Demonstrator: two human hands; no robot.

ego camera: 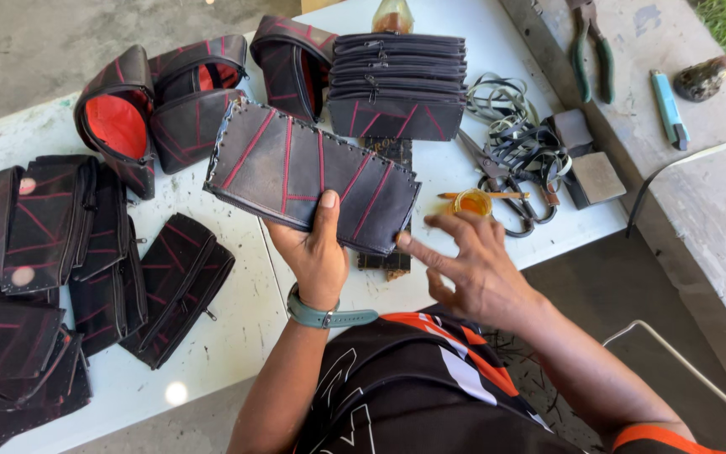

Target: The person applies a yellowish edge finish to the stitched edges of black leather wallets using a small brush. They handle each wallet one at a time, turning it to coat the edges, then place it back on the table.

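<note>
Here, the person's left hand [317,252] grips a flat black panel [313,172] stitched with red lines, thumb pressed on its near edge and fingers tucked underneath, holding it up just above the white table [237,328]. The right hand [472,261] hovers beside the panel's right corner, fingers spread and holding nothing, the forefinger nearly touching the edge. To my eye the piece is being looked over or lined up, and it goes best if the left grip stays near the middle of the lower edge so the panel does not droop, while the free hand works along the laced border rather than pulling on the stitching. The small amber glue pot [472,202] with its stick sits just beyond the right fingers, close enough to tip with a careless sweep. Scissors [497,181] and loose straps [514,126] lie further right; finished pouches [397,84] are stacked behind.
</note>
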